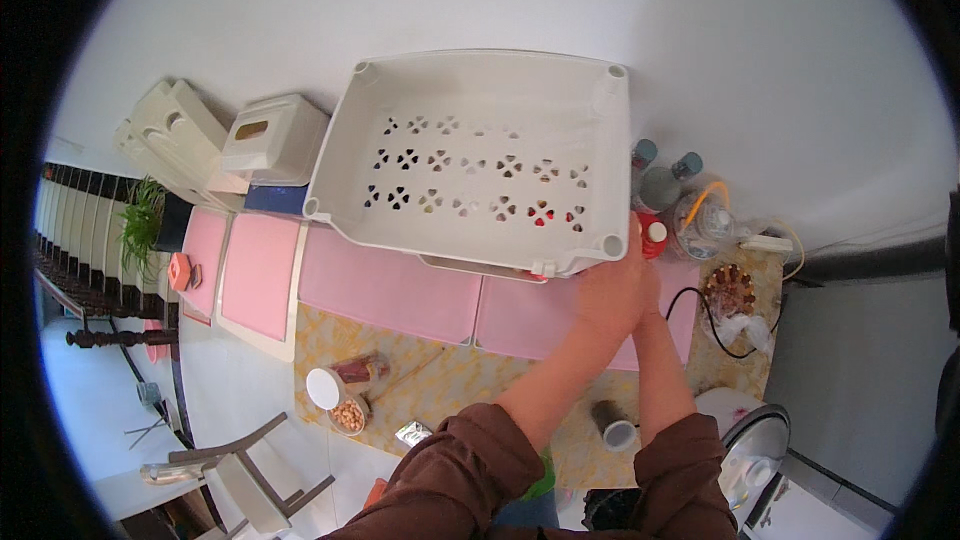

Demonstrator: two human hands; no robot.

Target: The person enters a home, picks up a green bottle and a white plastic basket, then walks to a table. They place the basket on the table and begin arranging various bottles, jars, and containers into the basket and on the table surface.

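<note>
A cream plastic shelf tier (480, 232) with clover-shaped holes and a round socket at each corner stands tilted before me, above pink mats (390, 277). Both my hands meet at its lower right corner. My left hand (607, 292) touches that corner from below; its fingers are partly hidden and its grip is unclear. My right hand (646, 277) is close beside it, mostly covered by the left hand and wrist. A red bottle with a white cap (654, 235) stands just behind the hands.
Capped bottles (660, 187) and a clear jug (705, 225) stand right of the shelf tier. A black cable (709, 315) loops over the table. A dark cup (613, 427), a jar of nuts (348, 415) and a rice cooker (754, 450) are nearer. Cream plastic parts (176, 139) lean left.
</note>
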